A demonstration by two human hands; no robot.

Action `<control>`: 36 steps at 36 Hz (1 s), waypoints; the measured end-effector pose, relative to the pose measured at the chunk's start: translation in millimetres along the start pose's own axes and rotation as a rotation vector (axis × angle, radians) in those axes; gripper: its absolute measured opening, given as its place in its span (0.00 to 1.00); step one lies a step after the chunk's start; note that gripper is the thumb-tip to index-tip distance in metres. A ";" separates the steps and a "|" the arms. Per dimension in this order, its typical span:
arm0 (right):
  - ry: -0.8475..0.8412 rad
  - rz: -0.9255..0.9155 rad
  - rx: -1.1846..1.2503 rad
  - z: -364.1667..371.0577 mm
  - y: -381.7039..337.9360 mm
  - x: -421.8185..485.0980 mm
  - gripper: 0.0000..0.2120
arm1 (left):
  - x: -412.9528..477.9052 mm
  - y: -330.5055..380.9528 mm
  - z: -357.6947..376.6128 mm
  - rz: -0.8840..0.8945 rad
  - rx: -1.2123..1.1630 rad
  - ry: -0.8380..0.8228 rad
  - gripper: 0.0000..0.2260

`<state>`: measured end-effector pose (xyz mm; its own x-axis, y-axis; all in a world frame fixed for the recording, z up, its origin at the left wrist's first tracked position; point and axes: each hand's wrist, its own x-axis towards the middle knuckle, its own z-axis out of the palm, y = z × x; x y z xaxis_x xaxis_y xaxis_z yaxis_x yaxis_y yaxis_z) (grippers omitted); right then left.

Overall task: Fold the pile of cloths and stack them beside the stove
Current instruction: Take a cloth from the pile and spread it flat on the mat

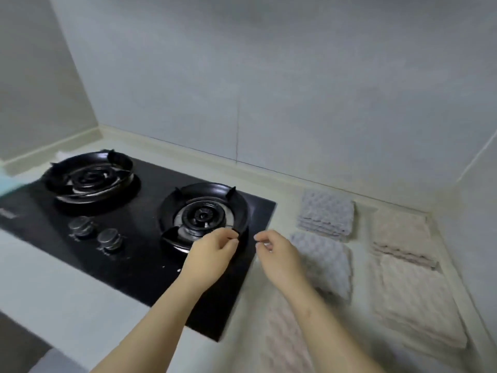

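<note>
Both hands are over the lower right corner of the stove [139,254], side by side and just apart. The left hand [212,254] sits over the rim of the right burner [203,215], fingers curled in, thumb meeting the fingertips. The right hand [277,254] hangs over the stove's right edge, fingers curled too. Nothing shows between either set of fingertips, and with the blur I cannot tell whether they pinch anything.

The cloths are all right of the stove on the pale worktop [67,292]. There's a folded grey stack [326,215] just right of the stove's upper corner. Below it lies a grey cloth [325,262], partly behind the right hand. Further right, against the worktop's edge, sits a beige stack [400,232], and a bigger beige pile [414,300] overlaps its lower edge. Under the right forearm, low in the frame, a pinkish cloth [279,335] lies spread out and blurred.

On the stove, the left burner [90,179] is at upper left, and two knobs [80,226] sit along its lower left edge.
</note>
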<state>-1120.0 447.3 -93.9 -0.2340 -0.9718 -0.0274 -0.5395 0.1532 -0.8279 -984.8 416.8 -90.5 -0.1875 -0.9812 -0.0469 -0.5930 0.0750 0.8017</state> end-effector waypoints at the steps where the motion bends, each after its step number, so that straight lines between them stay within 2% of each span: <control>1: -0.032 -0.018 0.001 17.1 -11.6 -2.8 0.11 | -5.6 -13.7 -16.4 -0.016 -0.014 0.014 0.10; 11: -0.299 -0.134 0.057 225.7 -144.1 -49.2 0.10 | -76.4 -171.7 -205.4 -0.189 -0.001 0.206 0.07; 16: -0.412 -0.182 0.067 331.5 -210.0 -82.0 0.10 | -117.9 -240.5 -300.1 -0.254 0.003 0.290 0.10; 24: -0.594 -0.251 0.072 456.4 -302.8 -107.8 0.08 | -155.3 -324.5 -425.3 -0.325 -0.018 0.444 0.09; 31: -0.629 -0.294 0.100 542.4 -363.6 -86.9 0.10 | -140.5 -381.8 -501.1 -0.377 -0.054 0.515 0.05; 36: -0.606 -0.308 0.094 610.5 -400.8 -48.8 0.10 | -105.1 -428.9 -555.6 -0.385 -0.052 0.541 0.07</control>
<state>-398.5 324.0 -102.8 0.4276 -0.9013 -0.0690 -0.4299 -0.1356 -0.8926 -275.7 388.9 -98.4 0.4580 -0.8880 -0.0409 -0.4979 -0.2944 0.8157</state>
